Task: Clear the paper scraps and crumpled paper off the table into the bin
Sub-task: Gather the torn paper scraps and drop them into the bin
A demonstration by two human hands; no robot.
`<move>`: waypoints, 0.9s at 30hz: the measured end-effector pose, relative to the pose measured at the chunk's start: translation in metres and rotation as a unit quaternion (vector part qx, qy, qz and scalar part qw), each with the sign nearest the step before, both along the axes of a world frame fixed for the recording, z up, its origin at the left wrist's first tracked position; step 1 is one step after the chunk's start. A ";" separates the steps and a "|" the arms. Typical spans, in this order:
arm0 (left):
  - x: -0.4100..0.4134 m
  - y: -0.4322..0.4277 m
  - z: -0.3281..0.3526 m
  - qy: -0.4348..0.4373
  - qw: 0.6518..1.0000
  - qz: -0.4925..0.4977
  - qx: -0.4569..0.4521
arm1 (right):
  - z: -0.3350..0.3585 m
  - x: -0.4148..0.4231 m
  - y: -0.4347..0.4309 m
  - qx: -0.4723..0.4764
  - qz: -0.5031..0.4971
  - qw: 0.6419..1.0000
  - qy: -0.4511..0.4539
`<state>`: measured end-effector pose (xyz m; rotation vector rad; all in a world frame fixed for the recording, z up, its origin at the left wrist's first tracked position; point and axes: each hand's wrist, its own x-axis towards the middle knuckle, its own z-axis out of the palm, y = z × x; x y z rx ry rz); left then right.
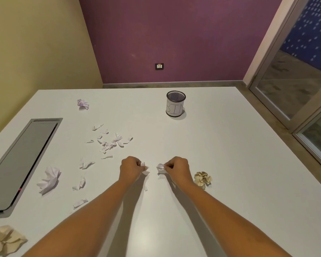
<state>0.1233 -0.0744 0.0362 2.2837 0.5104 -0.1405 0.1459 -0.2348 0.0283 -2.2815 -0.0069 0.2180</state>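
Note:
The bin (175, 104) is a small mesh cup wrapped in white paper marked "BIN", upright at the far middle of the white table (230, 154). My left hand (131, 168) is closed around white paper scraps (145, 168) just above the table. My right hand (178, 168) pinches a small white scrap (160, 167). Several torn white scraps (109, 141) lie left of the hands. A beige crumpled ball (202, 179) sits right of my right wrist. White crumpled paper (49, 179) lies at the left, a smaller ball (82, 104) far left.
A grey recessed cable hatch (20, 164) is set in the table's left side. Another beige crumpled wad (5, 240) lies at the near left corner. A glass door (295, 80) stands at the right, beyond the table's edge.

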 end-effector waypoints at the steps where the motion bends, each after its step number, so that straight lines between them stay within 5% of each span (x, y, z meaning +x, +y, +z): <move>1: 0.011 0.000 0.004 -0.009 1.000 0.004 -0.006 | 0.002 0.009 0.000 -0.002 0.001 1.000 -0.006; 14: 0.180 -0.021 0.064 -0.128 0.991 0.004 -0.050 | 0.066 0.173 0.001 -0.045 -0.016 0.989 -0.139; 27: 0.295 -0.049 0.072 -0.139 0.990 -0.023 0.000 | 0.063 0.282 -0.002 -0.060 -0.080 0.985 -0.142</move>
